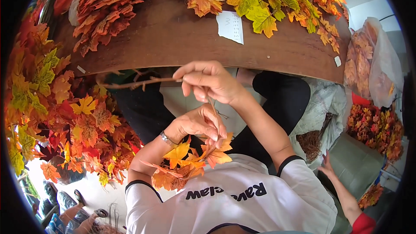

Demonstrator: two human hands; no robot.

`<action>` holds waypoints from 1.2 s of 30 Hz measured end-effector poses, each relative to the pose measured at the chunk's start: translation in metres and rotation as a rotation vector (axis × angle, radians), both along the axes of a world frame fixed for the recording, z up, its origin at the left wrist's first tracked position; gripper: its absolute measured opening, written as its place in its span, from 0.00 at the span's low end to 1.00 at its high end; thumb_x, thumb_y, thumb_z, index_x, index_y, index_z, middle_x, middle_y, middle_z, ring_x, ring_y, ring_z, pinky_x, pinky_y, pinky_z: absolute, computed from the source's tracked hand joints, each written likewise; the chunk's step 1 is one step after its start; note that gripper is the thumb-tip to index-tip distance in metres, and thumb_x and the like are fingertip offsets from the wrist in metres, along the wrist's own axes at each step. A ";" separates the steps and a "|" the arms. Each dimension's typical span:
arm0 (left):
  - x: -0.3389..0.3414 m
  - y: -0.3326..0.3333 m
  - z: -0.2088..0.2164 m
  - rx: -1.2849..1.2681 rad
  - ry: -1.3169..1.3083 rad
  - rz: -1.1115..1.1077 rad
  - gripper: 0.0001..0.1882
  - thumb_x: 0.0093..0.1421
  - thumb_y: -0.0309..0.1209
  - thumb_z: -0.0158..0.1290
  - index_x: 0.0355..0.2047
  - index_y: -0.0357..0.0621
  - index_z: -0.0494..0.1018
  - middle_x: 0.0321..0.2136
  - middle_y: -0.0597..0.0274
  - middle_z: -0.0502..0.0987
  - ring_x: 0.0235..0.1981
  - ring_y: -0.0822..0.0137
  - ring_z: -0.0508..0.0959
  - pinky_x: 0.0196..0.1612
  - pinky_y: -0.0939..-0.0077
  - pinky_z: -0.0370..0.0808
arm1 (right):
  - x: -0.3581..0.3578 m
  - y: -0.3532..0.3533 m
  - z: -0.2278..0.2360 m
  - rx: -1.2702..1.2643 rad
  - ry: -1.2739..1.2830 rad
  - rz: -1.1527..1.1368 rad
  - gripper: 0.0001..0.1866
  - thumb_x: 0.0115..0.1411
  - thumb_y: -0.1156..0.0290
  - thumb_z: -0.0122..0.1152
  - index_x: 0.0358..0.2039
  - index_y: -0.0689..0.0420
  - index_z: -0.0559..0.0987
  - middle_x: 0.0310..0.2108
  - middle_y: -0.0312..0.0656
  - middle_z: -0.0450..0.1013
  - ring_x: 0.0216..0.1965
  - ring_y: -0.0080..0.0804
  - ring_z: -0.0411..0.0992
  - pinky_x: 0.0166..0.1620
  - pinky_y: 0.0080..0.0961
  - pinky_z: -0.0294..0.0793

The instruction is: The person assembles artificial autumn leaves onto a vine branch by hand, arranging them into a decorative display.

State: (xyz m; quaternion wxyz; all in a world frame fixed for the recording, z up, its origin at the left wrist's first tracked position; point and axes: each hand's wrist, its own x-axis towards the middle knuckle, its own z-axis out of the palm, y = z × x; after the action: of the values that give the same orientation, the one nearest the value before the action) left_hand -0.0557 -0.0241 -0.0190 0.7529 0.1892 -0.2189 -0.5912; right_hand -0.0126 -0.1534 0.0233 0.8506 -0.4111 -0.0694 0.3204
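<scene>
My right hand [211, 80] pinches a thin brown stem [151, 80] of an artificial maple branch. The bare, knobbed end points left past the table's front edge. Below it, my left hand [201, 123], with a metal watch on the wrist, is closed on the lower stem [215, 115]. From there, orange and yellow maple leaves [186, 164] hang against my white shirt. The stem appears to run between both hands, but the fingers hide part of it.
A brown table [173, 39] in front bears red leaf piles [108, 13], green-yellow leaves [260, 8] and a paper slip [230, 27]. Leafy branches [86, 112] crowd my left. At right are a leaf-filled plastic bag [372, 60], a white sack [323, 104] and another person's hand [327, 164].
</scene>
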 end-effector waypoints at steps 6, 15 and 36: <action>0.001 -0.017 0.011 0.051 -0.096 -0.014 0.08 0.48 0.24 0.57 0.28 0.33 0.72 0.23 0.52 0.76 0.21 0.71 0.75 0.22 0.85 0.71 | -0.004 -0.011 -0.008 -0.306 -0.015 0.081 0.10 0.56 0.71 0.50 0.35 0.63 0.73 0.17 0.39 0.70 0.12 0.16 0.63 0.16 0.11 0.61; 0.023 -0.028 0.026 0.105 -0.212 0.112 0.07 0.45 0.21 0.58 0.25 0.31 0.72 0.21 0.51 0.75 0.22 0.66 0.76 0.28 0.78 0.73 | -0.019 -0.039 -0.017 -0.264 0.062 -0.105 0.17 0.58 0.66 0.49 0.46 0.61 0.68 0.30 0.41 0.70 0.25 0.18 0.67 0.28 0.13 0.67; 0.052 0.004 0.032 0.215 -0.279 0.528 0.02 0.48 0.19 0.55 0.24 0.32 0.74 0.26 0.56 0.76 0.24 0.74 0.74 0.28 0.84 0.72 | 0.281 -0.196 0.101 -1.315 -0.774 -0.649 0.12 0.54 0.63 0.53 0.29 0.59 0.78 0.21 0.35 0.72 0.22 0.18 0.69 0.26 0.16 0.69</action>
State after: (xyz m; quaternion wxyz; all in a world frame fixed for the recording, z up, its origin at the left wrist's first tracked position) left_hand -0.0042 -0.0196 0.0125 0.8186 0.3974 -0.1998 -0.3634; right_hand 0.2681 -0.3492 0.1239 0.4028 -0.9053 -0.0338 -0.1302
